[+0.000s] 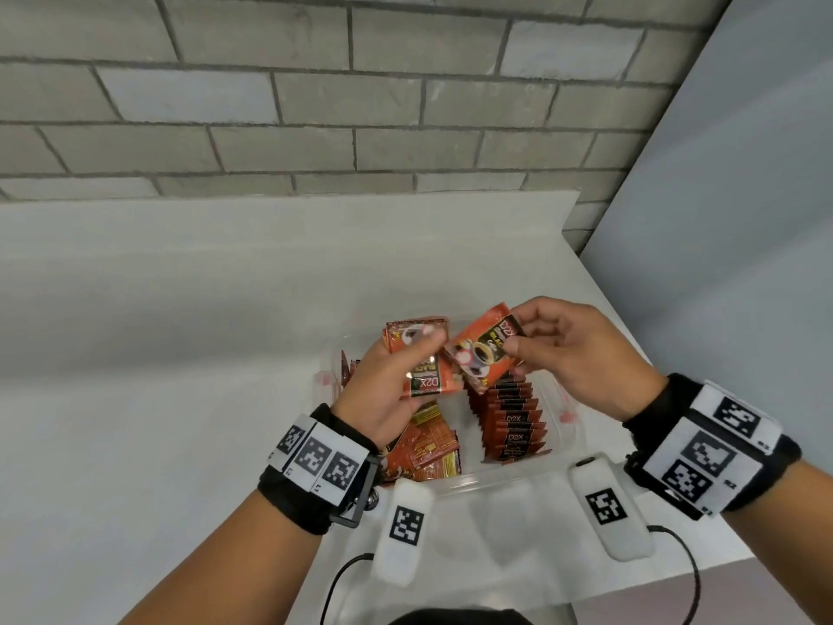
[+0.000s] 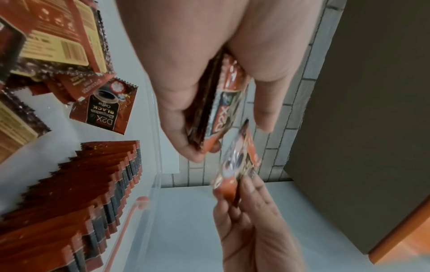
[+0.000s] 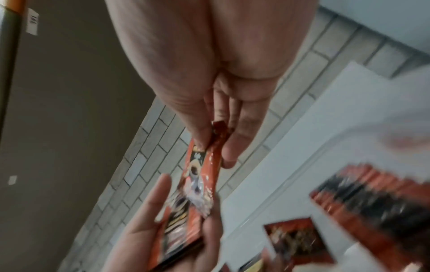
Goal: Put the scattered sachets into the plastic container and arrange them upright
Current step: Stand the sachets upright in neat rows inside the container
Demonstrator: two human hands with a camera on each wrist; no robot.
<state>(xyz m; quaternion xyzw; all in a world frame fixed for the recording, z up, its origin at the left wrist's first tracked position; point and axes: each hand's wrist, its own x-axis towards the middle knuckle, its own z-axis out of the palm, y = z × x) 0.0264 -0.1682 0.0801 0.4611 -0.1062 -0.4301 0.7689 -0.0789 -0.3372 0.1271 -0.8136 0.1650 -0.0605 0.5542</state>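
My left hand (image 1: 383, 390) grips a small stack of orange foil coffee sachets (image 1: 421, 354); my right hand (image 1: 581, 354) pinches a single orange sachet (image 1: 484, 354) by its top edge. Both are held above the clear plastic container (image 1: 491, 482). An upright row of sachets (image 1: 514, 421) stands on its right side; loose flat sachets (image 1: 428, 448) lie on the left. Judgement: lower the single sachet vertically against the row's far end, label aligned, releasing only once supported.

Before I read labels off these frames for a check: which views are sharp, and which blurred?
Head: sharp; the sachet in the right hand reads clearly. Left wrist: loose sachets crisp, held ones smeared. Right wrist: the upright row is badly motion-blurred.
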